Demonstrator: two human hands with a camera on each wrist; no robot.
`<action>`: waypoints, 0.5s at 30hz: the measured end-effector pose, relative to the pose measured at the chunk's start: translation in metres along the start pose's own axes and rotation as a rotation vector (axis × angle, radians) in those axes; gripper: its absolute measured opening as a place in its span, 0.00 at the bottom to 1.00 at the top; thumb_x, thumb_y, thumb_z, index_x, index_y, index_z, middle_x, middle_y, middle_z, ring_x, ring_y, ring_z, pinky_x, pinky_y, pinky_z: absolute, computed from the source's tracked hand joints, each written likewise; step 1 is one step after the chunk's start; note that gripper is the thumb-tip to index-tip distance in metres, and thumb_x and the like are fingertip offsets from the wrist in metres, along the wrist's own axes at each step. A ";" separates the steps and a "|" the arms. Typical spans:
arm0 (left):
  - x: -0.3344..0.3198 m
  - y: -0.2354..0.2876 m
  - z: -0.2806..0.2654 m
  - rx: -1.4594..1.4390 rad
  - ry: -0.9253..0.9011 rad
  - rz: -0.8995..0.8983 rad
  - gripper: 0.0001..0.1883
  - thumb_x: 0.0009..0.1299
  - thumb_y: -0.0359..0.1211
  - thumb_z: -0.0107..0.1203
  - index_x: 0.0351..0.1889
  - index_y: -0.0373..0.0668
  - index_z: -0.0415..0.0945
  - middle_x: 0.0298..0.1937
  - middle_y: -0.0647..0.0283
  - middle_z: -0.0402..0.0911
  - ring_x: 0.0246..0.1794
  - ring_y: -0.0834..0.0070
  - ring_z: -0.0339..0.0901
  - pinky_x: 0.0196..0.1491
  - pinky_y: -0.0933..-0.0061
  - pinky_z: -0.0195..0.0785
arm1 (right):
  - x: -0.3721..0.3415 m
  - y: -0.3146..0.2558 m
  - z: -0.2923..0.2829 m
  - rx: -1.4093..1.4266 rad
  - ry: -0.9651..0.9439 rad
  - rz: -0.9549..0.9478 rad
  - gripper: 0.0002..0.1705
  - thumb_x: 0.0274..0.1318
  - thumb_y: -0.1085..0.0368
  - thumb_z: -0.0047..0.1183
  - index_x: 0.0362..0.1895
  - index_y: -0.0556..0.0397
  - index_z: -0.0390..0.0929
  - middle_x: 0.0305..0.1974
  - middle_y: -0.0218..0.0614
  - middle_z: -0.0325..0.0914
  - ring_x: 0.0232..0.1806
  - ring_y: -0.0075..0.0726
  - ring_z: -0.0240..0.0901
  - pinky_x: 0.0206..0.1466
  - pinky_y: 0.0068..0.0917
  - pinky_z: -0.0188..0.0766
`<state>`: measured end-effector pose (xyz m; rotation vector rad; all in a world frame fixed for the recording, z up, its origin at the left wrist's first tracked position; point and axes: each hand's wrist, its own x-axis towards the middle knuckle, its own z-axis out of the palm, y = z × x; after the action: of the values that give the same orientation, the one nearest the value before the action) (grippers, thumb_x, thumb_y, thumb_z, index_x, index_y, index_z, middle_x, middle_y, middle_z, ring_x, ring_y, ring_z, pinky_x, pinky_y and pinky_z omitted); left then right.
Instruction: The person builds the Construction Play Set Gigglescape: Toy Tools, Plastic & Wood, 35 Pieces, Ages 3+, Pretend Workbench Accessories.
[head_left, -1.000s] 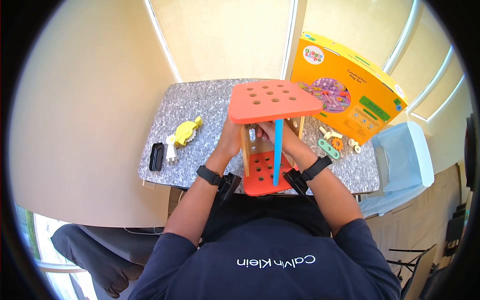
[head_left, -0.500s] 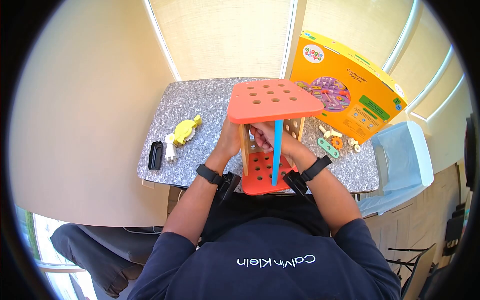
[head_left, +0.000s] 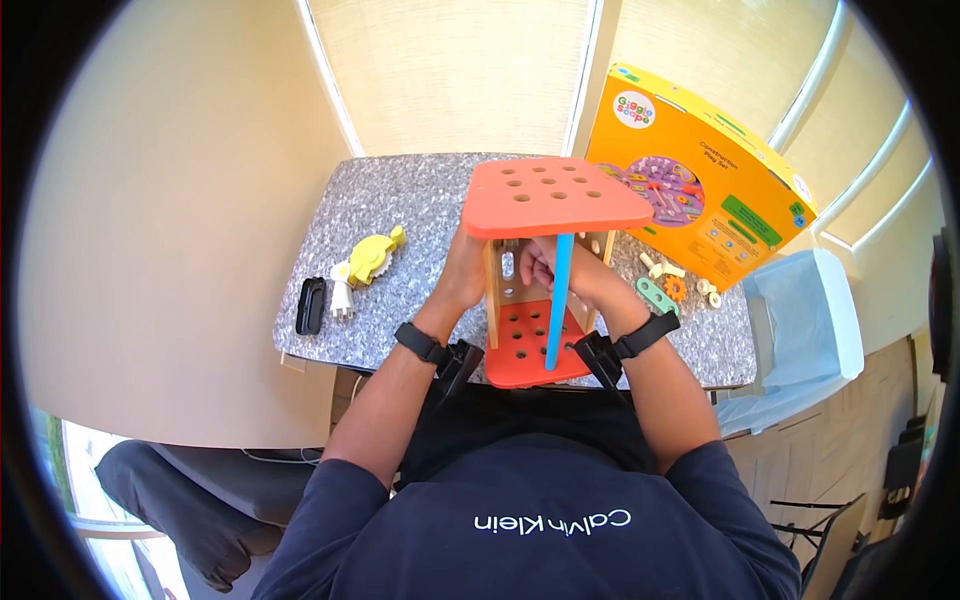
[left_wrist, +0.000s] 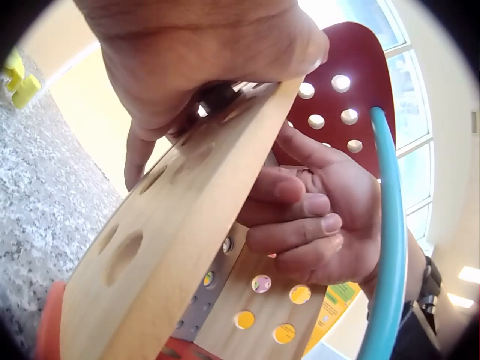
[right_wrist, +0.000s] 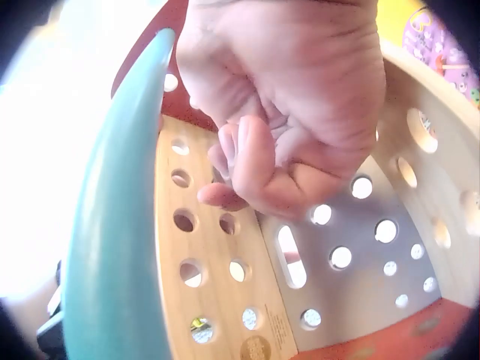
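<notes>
We find the toy frame (head_left: 555, 205) upright at the desk's (head_left: 415, 195) near edge. Left hand (left_wrist: 202, 52) grips its side panel (left_wrist: 184, 232); right hand (right_wrist: 292, 105) is curled inside, whether holding anything we cannot tell.

There are two hands (right_wrist: 289, 86), two red boards (head_left: 560, 211), three wooden panels (right_wrist: 211, 244) and one blue rod (head_left: 559, 300). There is one orange gear (head_left: 675, 288).

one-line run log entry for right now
left hand: grips wooden side panel; right hand: inside frame, fingers curled, nothing visibly held; yellow toy: on table
</notes>
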<state>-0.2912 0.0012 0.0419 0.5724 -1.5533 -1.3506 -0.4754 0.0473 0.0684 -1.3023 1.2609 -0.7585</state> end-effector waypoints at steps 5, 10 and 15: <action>-0.001 0.015 0.005 -0.020 -0.050 -0.019 0.30 0.84 0.57 0.39 0.64 0.39 0.70 0.50 0.62 0.79 0.47 0.76 0.78 0.53 0.67 0.73 | -0.011 -0.021 0.009 -0.129 0.068 -0.066 0.35 0.75 0.32 0.45 0.32 0.50 0.76 0.22 0.25 0.68 0.21 0.19 0.63 0.26 0.20 0.60; -0.002 0.008 0.002 -0.185 -0.096 -0.117 0.30 0.83 0.56 0.42 0.65 0.39 0.67 0.47 0.61 0.80 0.40 0.77 0.79 0.45 0.71 0.74 | -0.005 -0.021 0.010 -0.036 0.014 -0.051 0.31 0.76 0.35 0.44 0.31 0.46 0.77 0.22 0.24 0.70 0.22 0.19 0.64 0.27 0.19 0.62; -0.002 -0.004 0.002 -0.274 -0.064 -0.126 0.32 0.82 0.58 0.44 0.63 0.38 0.67 0.45 0.60 0.80 0.39 0.77 0.79 0.41 0.72 0.75 | 0.000 -0.014 0.010 -0.069 0.015 -0.058 0.36 0.76 0.32 0.39 0.28 0.47 0.76 0.20 0.24 0.70 0.20 0.18 0.66 0.25 0.18 0.64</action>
<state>-0.2927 0.0030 0.0377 0.4662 -1.3692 -1.6596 -0.4630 0.0471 0.0801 -1.3964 1.2755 -0.7727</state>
